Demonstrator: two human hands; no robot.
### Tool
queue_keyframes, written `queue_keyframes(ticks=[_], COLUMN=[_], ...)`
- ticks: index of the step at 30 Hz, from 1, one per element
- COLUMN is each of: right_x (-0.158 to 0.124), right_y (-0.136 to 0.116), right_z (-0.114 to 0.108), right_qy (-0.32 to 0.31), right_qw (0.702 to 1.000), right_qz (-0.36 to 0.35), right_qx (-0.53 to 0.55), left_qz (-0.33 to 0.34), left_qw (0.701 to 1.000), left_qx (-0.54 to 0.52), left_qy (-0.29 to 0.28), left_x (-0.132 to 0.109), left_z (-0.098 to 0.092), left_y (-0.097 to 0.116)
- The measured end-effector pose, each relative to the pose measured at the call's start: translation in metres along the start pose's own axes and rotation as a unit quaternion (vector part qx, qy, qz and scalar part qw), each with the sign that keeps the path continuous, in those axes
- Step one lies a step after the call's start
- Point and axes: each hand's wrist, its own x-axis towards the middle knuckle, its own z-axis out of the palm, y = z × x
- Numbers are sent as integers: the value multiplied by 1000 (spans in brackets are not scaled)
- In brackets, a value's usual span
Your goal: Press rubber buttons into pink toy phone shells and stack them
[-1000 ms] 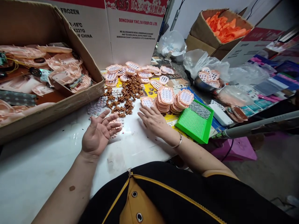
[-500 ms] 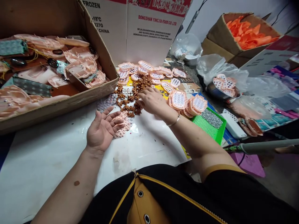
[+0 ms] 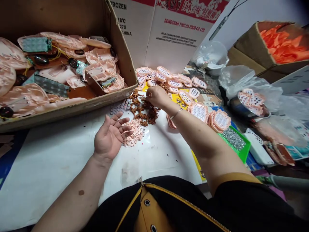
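Observation:
My left hand (image 3: 109, 137) is held palm up over the white tabletop, with its fingers spread and nothing on the palm. Beside its fingertips lies a heap of small pale-pink pieces (image 3: 135, 132). My right hand (image 3: 158, 97) reaches over a pile of small brown pieces (image 3: 140, 109), fingers curled downward. What its fingertips pinch is hidden. A blurred brown clump lies just below this hand. Small grey-white button-like pieces (image 3: 120, 108) lie left of the brown pile. Pink panels with dark holes (image 3: 174, 83) are heaped behind the right hand.
A cardboard box (image 3: 72, 108) of pink shells and circuit boards stands at left. White printed carton (image 3: 173, 45) rises behind. Stacked pink panels (image 3: 219, 120) sit near a green tray (image 3: 245, 149) of metal screws. Farther right are a metal bowl (image 3: 238, 106) and a box of orange pieces (image 3: 263, 48).
The view has shifted left. My right hand has moved toward the back of the brown pile, its fingers more curled. My left hand keeps its palm-up pose.

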Motion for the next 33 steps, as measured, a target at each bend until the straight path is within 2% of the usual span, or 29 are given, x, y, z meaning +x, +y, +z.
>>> queue_keyframes(ticks=[3,6,8,11,13,17,20,22,23,25,27,30,31,33], right_x=[-25,-56,-75,-94,-100,-107,-110,-110,-109,-104,-93,-68,-56,-29], right_y=[5,2,-4,-14,-19,-26,-31,-35,-37,-39,-38,-30,-24,-9], right_z=[-7,-14,-17,-19,-17,-8,-5,-4,-4,-3,-2,-4,-7,-14], right_qy=[168,339,406,438,423,369,374,369,348,259,131,-32,-57,-55], right_qw=[983,928,890,856,859,886,881,879,888,924,958,968,968,974], right_qz=[-58,-152,-208,-271,-287,-281,-290,-299,-297,-272,-231,-168,-143,-80], right_qx=[34,17,-10,-30,-23,9,18,28,37,66,108,183,200,203], left_qz=[-2,4,5,-3,-7,-13,-20,-12,3,49,89,95,90,80], left_qw=[1000,1000,1000,999,998,996,996,997,997,994,988,987,987,988], left_qx=[3,8,14,34,55,76,70,73,78,93,97,85,82,80], left_qy=[-2,-5,-9,-18,-22,-36,-44,-35,-16,38,84,100,102,109], left_x=[0,0,0,-1,-2,-5,-7,-8,-7,-6,-4,0,0,1], left_z=[-1,-1,-1,-1,0,1,2,4,5,5,4,2,1,-1], left_y=[-1,-1,-2,-3,-4,-5,-4,-4,-5,-5,-4,-3,-3,-3])
